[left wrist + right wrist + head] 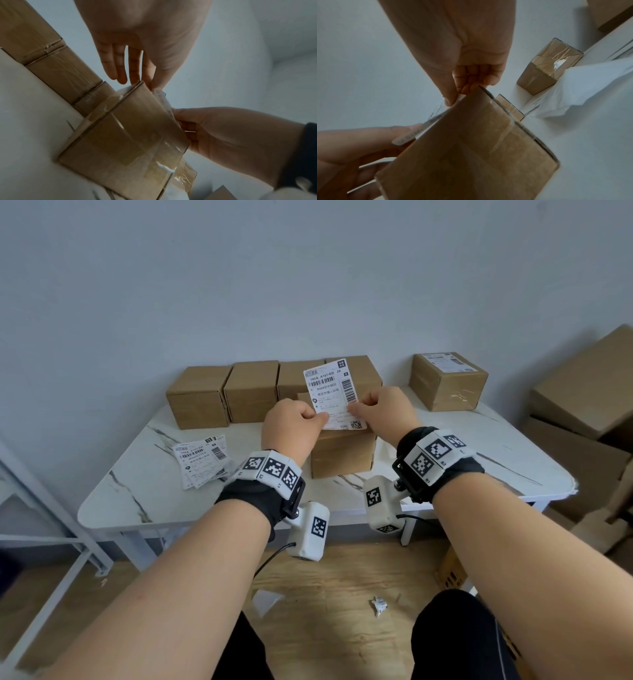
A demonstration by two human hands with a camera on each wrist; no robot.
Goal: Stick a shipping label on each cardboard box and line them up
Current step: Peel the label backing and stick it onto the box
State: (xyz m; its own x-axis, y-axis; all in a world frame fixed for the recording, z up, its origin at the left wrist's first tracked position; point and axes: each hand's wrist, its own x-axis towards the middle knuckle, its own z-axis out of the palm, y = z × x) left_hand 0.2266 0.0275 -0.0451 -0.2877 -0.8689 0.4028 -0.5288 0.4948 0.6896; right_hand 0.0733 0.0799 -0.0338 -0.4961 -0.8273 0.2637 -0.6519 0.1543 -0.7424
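Both hands hold one white shipping label [334, 392] tilted upright over a plain cardboard box [342, 455] at mid-table. My left hand [318, 416] pinches the label's lower left edge. My right hand [354, 407] pinches its right side. In the left wrist view the left hand [152, 86] meets the label [163, 100] at the box [123, 135] top corner. In the right wrist view the right hand [453, 100] pinches the label edge above the box [471, 155]. Several plain boxes [251, 390] line the back, and a labelled box [447, 380] stands at the back right.
A small pile of spare labels [200, 458] lies on the white marble table [137, 508] at the left. Large cardboard boxes [582, 392] are stacked on the floor to the right. A white metal frame [51, 508] stands at the left. Crumpled paper [378, 606] lies on the floor.
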